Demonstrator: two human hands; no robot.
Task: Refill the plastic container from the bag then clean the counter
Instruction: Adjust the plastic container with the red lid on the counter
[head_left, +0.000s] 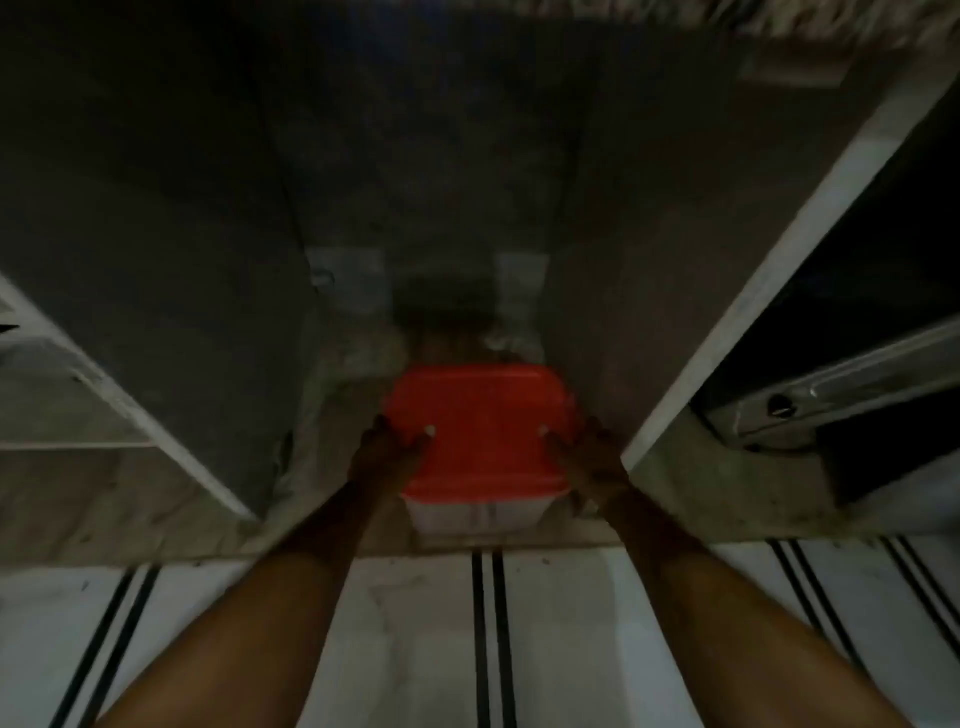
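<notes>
Nearest the viewer, a white tiled floor with paired black stripes (571, 649) is seen, and two bare forearms are stretched forward over it toward a low, dim recess. The left hand (387, 452) and the right hand (592, 457) are set against opposite sides of a rectangular plastic container (478, 512) with a pale, clear body and a flat red lid (483, 415). Each thumb is laid on the lid and the fingers appear to be wrapped down the side walls, so the container is gripped by both hands at once. The two-sided hold is judged to be chosen so that the box is kept level and its lid kept seated while it is handled in a cramped space.

The container is placed at the front edge of a grey stone shelf (701, 483), centred in the narrow bay between two white-edged upright panels. Whether it is resting on the shelf or raised just off it cannot be told. The lid is on, so refilling is judged not yet begun.

Behind the container a pale crumpled mass (363, 353) is glimpsed; it is too blurred to be identified as the bag. To the far right, a metal fitting (831, 395) is seen in a dark opening.
</notes>
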